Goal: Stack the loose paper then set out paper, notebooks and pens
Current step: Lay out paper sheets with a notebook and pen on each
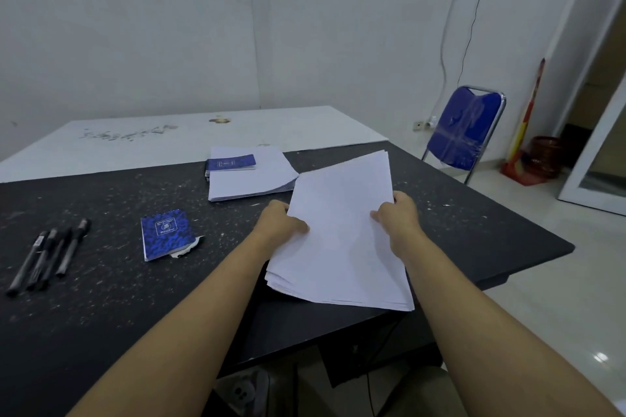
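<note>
Gripping one paper sheaf in left hand, right hand, two notebooks, four pens, second pile

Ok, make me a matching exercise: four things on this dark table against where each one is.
1. black plastic pens
2. loose white paper sheaf
3. nearer blue patterned notebook
4. farther blue spiral notebook

A. gripped by left hand and right hand
B. atop the flat white paper stack
C. left end of the black speckled table
D. alone, beside a torn paper scrap

Pairs: 1-C, 2-A, 3-D, 4-B
</note>
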